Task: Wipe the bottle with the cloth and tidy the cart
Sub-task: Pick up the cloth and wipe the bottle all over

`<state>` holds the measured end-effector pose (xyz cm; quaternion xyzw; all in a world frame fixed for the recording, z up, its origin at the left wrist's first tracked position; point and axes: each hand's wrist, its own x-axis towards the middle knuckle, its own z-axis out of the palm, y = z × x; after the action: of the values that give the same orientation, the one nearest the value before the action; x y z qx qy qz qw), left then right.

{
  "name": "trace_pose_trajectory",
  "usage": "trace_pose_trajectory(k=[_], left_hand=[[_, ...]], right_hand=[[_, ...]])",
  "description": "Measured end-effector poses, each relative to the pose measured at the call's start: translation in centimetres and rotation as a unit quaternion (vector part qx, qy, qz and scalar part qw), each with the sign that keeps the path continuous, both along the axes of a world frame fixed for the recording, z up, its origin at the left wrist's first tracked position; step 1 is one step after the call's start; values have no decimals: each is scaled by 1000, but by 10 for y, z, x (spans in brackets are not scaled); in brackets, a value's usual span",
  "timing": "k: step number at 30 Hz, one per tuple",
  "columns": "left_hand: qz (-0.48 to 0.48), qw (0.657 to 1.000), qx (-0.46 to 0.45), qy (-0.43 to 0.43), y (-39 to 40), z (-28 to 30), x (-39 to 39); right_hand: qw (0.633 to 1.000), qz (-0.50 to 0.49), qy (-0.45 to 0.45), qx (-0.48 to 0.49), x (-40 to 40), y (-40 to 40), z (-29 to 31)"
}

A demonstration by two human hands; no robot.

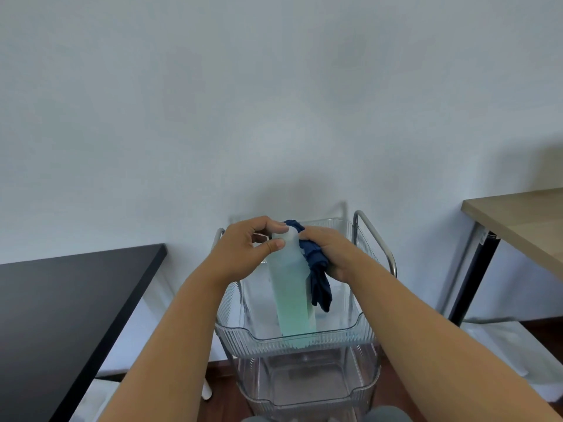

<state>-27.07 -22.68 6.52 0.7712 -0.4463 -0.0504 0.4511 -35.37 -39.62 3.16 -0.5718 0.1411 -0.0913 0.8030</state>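
We hold the tall translucent bottle upright in the top tray of the clear plastic cart, its base resting in the tray or just above it; we cannot tell which. Our left hand pinches the neck just under the white cap, fingers curled round it. Our right hand is closed on the dark blue cloth, pressing it against the bottle's upper side while a loose tail hangs down beside it.

The bottle looks full of pale green liquid, so we judge it fairly heavy, stiff-walled and smooth, likely to slip if wet. The narrow neck gives our best steadying hold; the body is for the cloth. The cloth is soft and limp, so we should bunch it to keep the tail from snagging.
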Motion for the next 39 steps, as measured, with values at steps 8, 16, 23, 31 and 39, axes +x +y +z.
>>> trace_pose_trajectory(k=[8, 16, 23, 31, 39], left_hand=[[78, 995, -30, -56, -7, -8, -21], [102, 993, 0, -59, -10, 3, -17], [37, 999, -38, 4, -6, 2, -12], [-8, 999, -28, 43, 4, 1, 8], [81, 993, -89, -4, 3, -12, 6]], right_hand=[[987, -132, -95, 14, -13, 32, -22], [980, -152, -118, -53, -27, 44, -33], [998, -38, -13, -39, -7, 11, -6], [998, -35, -26, -44, 1, 11, -17], [959, -179, -109, -192, -16, 60, -55]])
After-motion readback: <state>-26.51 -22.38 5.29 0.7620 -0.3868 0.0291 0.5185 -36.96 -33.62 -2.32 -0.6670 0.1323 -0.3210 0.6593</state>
